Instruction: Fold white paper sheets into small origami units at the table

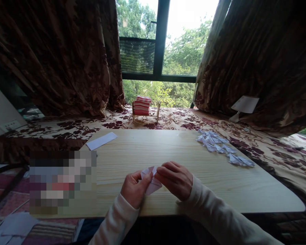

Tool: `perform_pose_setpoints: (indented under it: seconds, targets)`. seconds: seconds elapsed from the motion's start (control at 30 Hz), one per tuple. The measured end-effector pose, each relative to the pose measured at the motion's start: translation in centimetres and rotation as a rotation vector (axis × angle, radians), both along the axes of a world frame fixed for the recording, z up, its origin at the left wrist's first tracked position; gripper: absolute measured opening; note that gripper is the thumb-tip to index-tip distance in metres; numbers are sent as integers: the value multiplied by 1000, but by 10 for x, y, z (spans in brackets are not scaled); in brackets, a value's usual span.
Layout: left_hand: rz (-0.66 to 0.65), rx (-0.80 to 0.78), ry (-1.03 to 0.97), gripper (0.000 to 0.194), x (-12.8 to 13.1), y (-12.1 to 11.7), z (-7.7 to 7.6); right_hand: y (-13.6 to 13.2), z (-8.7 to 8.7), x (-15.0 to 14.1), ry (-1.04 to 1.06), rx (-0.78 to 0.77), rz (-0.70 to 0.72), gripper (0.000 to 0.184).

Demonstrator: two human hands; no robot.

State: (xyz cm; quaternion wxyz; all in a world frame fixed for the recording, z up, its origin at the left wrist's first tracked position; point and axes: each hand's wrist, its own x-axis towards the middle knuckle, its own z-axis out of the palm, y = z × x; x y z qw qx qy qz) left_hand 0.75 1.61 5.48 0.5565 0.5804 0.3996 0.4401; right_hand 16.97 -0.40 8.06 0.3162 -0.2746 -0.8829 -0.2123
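Note:
Over the near middle of the wooden table (132, 146), a small piece of folded white paper (154, 186) is held up between both hands. My left hand (135, 188) pinches its left side, thumb across the front. My right hand (176, 178) has its fingers bent together on the paper's upper right edge, and they hide part of it. Toward the table's right rear lie several folded white paper shapes (211, 141) with pointed ends, partly overlapping. A flat white paper strip (102, 140) rests at the left rear corner.
Behind the table, a small wooden rack (158, 112) holds a stack of red-and-white cloths (142, 105) on a floral-covered ledge (112, 124). A white lamp (245, 104) stands at right. A pixelated patch covers the table's left end. White sheets (16, 224) lie at lower left.

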Motion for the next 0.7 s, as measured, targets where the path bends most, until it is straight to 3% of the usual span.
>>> perform_pose_setpoints:
  seconds: [0.23, 0.4, 0.53, 0.7]
  targets:
    - [53, 66, 44, 24, 0, -2, -1, 2, -4, 2, 127, -108, -4, 16]
    - [184, 172, 119, 22, 3, -7, -5, 0, -13, -4, 668, -486, -121, 15]
    - [221, 227, 152, 23, 5, -8, -4, -2, -25, -18, 831, -735, -169, 25]
    - [230, 260, 168, 24, 6, -9, -3, 0, -39, -32, 992, -750, -163, 17]
